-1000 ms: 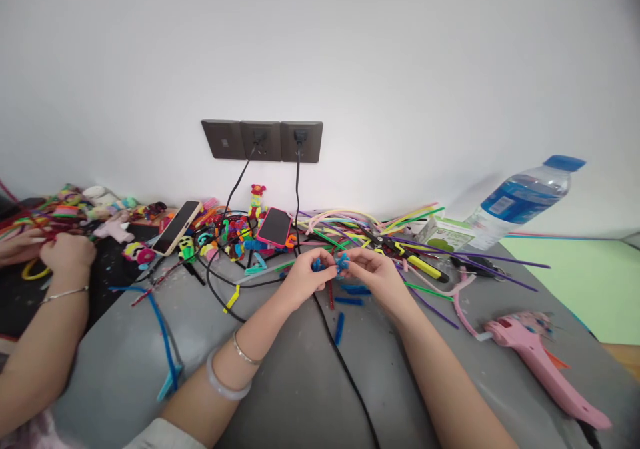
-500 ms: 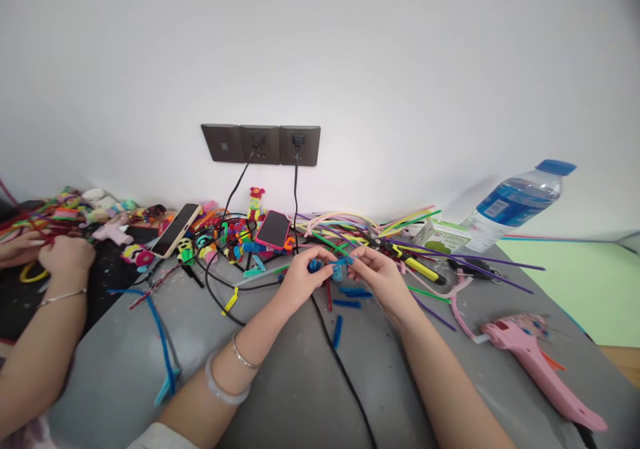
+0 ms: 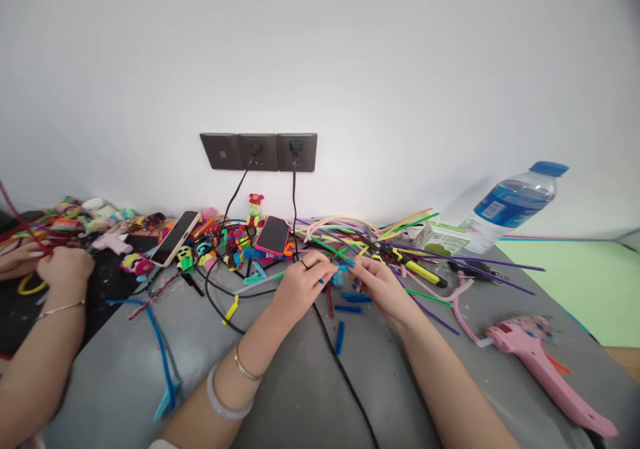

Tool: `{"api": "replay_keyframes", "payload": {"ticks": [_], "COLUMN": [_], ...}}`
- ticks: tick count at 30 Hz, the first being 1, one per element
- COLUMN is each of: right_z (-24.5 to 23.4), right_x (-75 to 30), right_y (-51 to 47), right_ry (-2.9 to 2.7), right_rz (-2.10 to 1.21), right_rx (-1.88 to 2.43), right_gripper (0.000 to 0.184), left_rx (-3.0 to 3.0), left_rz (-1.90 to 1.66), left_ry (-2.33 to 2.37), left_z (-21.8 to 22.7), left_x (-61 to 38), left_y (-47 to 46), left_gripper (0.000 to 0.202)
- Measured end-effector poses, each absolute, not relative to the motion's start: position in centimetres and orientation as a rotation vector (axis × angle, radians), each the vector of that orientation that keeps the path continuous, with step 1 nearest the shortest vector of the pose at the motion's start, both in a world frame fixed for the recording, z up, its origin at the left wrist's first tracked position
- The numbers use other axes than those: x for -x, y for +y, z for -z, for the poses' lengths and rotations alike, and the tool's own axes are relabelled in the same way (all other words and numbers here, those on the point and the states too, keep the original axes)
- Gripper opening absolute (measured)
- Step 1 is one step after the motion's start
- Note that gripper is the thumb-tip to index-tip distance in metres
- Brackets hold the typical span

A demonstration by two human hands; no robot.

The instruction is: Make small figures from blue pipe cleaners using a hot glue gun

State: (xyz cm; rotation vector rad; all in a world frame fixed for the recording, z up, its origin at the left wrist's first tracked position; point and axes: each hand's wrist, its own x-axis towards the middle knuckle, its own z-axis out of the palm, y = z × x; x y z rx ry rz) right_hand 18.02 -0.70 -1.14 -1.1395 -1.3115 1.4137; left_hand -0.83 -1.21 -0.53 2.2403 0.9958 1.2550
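Between the fingertips of both hands is a short blue pipe cleaner piece [image 3: 343,268]. My left hand [image 3: 304,283] pinches it from the left, its fingers curled and partly hiding it. From the other side, my right hand [image 3: 377,285] grips it between thumb and forefinger. A light blue fuzzy piece [image 3: 338,279] shows just below the fingertips; whether it is joined to the held piece I cannot tell. Several cut blue pipe cleaner pieces [image 3: 349,309] lie on the grey table under my hands, one of them [image 3: 340,337] nearer to me.
Pliers with yellow-black handles [image 3: 423,270], loose pipe cleaners [image 3: 350,225] and a phone [image 3: 273,235] lie behind my hands. A pink glue gun [image 3: 545,369] and bottle [image 3: 520,202] are at right. A black cable [image 3: 340,365] crosses the table. Another person's hand [image 3: 65,269] works at left.
My left hand has turned so that its back faces up more, with the fingers closer over the blue piece. My right hand stays nearly in place. The view has shifted slightly.
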Motion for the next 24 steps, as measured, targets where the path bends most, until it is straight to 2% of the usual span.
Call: {"api": "replay_keyframes", "payload": {"ticks": [12,24], "right_z": [0.67,0.39], "right_x": [-18.07,-17.63], "right_y": [-0.6,-0.84], "right_ry": [-1.464,-1.535], "right_rz": [-1.214,-1.283], "right_rx": [1.049,1.091], "right_gripper": [0.044,0.055], "left_rx": [-2.12,-2.282], "left_rz": [-1.256,-1.193], "left_ry": [1.097,1.115], "left_z": [0.45,0.99], "left_x": [0.87,0.67], "left_y": [-0.85,-1.25], "left_gripper": [0.014,0.014]}}
